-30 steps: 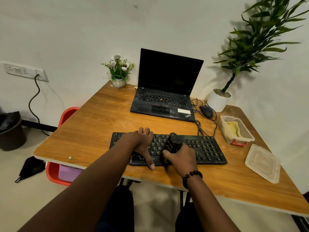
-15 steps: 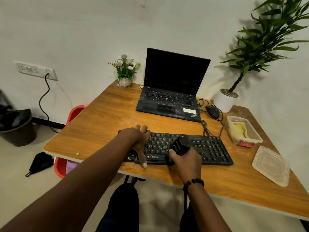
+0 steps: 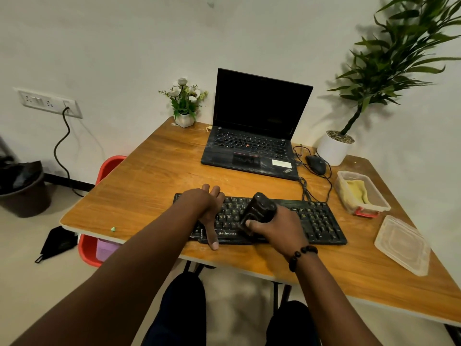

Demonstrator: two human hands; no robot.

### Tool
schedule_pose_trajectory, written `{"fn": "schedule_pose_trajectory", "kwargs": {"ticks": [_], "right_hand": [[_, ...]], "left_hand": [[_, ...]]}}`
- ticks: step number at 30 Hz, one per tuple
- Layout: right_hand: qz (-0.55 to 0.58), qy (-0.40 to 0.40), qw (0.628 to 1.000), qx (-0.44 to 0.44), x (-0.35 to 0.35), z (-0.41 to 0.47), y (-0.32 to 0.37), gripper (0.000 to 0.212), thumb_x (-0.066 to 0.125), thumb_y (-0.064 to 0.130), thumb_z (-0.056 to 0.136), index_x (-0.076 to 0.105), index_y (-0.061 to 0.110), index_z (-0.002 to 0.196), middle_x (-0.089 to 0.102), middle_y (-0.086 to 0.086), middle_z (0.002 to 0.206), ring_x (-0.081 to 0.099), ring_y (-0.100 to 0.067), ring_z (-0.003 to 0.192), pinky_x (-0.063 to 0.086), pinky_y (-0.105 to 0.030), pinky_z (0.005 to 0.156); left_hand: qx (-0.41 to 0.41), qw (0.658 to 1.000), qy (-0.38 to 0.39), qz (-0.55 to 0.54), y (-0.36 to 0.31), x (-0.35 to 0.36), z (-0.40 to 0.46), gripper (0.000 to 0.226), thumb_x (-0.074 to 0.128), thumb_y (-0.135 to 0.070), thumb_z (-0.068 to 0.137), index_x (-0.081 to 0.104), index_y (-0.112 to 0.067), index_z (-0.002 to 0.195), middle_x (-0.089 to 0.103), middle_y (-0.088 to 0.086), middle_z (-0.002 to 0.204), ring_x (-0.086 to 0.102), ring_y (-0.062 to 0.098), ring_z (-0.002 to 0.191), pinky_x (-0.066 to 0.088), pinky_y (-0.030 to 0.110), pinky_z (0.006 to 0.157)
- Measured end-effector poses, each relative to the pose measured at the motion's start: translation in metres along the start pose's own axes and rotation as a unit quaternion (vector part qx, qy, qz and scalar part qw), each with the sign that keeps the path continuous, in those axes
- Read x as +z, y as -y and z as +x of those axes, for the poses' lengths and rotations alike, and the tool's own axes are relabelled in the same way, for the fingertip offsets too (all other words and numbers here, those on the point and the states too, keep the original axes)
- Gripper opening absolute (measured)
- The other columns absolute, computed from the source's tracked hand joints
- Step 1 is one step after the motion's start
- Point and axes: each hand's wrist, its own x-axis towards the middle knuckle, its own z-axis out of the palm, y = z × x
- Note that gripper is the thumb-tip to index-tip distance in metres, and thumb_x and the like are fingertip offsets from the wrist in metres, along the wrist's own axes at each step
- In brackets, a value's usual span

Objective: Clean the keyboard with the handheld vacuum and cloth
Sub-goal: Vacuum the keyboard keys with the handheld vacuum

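On the worktop (image 3: 154,176) the keyboard (image 3: 316,221) lies near the front edge, with the laptop (image 3: 252,136) behind it. The left hand (image 3: 207,208) rests on the keyboard's left part, and the right hand (image 3: 277,226) holds the handheld vacuum (image 3: 259,208) over its middle. A mouse (image 3: 316,164) sits right of the laptop, with a potted plant (image 3: 335,146) behind it. An open container (image 3: 359,193) with the cloth (image 3: 358,188) in it stands right of the keyboard, its lid (image 3: 401,243) nearer the front. A small flower pot (image 3: 184,106) stands left of the laptop.

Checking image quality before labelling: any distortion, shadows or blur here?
Head view: wide-angle bending bows the table edges; the tall plant casts a soft shadow on the wall; keyboard and vacuum look sharp; no strong glare.
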Motion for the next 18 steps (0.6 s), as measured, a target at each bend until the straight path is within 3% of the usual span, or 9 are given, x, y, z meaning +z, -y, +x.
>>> {"fn": "schedule_pose_trajectory", "kwargs": {"ticks": [3, 7, 10, 12, 15, 18], "right_hand": [[-0.085, 0.029, 0.995, -0.037, -0.003, 0.012, 0.001, 0.038, 0.077, 0.035, 0.075, 0.062, 0.019, 0.106, 0.067, 0.006, 0.098, 0.060, -0.007, 0.083, 0.043, -0.011, 0.061], [-0.141, -0.042, 0.989, -0.034, -0.016, 0.036, 0.006, 0.038, 0.078, 0.030, 0.075, 0.063, 0.014, 0.106, 0.068, 0.000, 0.097, 0.064, -0.014, 0.088, 0.048, -0.018, 0.063], [-0.095, 0.082, 0.990, -0.059, -0.022, 0.034, 0.007, 0.038, 0.077, 0.034, 0.075, 0.060, 0.021, 0.106, 0.065, 0.009, 0.092, 0.063, -0.005, 0.081, 0.048, -0.013, 0.060], [-0.151, 0.123, 0.975, -0.111, -0.018, 0.030, 0.002, 0.038, 0.077, 0.034, 0.076, 0.061, 0.021, 0.108, 0.064, 0.011, 0.094, 0.061, -0.007, 0.087, 0.050, -0.017, 0.069], [-0.216, 0.055, 0.965, -0.135, -0.027, 0.041, 0.000, 0.039, 0.074, 0.035, 0.078, 0.059, 0.019, 0.110, 0.064, 0.005, 0.102, 0.059, -0.013, 0.095, 0.051, -0.026, 0.080], [-0.152, 0.072, 0.980, -0.108, -0.037, 0.044, 0.000, 0.042, 0.076, 0.034, 0.077, 0.059, 0.019, 0.112, 0.063, 0.007, 0.099, 0.059, -0.008, 0.088, 0.048, -0.015, 0.069]], "left_hand": [[0.004, 1.000, 0.000, -0.003, 0.001, 0.001, -0.002, 0.146, 0.086, -0.067, 0.054, -0.002, -0.012, 0.157, 0.002, 0.006, 0.159, 0.002, 0.038, 0.147, 0.032, 0.062, 0.112], [0.005, 1.000, -0.005, -0.014, 0.004, 0.003, -0.001, 0.149, 0.086, -0.068, 0.050, -0.002, -0.013, 0.157, 0.001, 0.006, 0.160, 0.003, 0.038, 0.147, 0.032, 0.062, 0.112], [0.005, 1.000, -0.011, -0.017, 0.004, 0.003, 0.001, 0.148, 0.087, -0.068, 0.049, 0.000, -0.014, 0.157, 0.003, 0.006, 0.159, 0.007, 0.038, 0.146, 0.034, 0.061, 0.111], [0.008, 1.000, -0.011, -0.014, 0.003, 0.003, 0.001, 0.147, 0.087, -0.067, 0.051, 0.000, -0.013, 0.157, 0.003, 0.007, 0.159, 0.007, 0.037, 0.146, 0.033, 0.060, 0.112], [0.005, 1.000, -0.007, -0.008, 0.002, 0.001, -0.001, 0.147, 0.087, -0.066, 0.054, -0.003, -0.011, 0.157, 0.000, 0.007, 0.161, 0.004, 0.036, 0.148, 0.031, 0.059, 0.114], [0.001, 1.000, 0.001, -0.002, 0.000, -0.001, 0.002, 0.146, 0.087, -0.065, 0.055, -0.001, -0.009, 0.157, 0.001, 0.008, 0.160, 0.005, 0.036, 0.147, 0.033, 0.059, 0.113]]}}
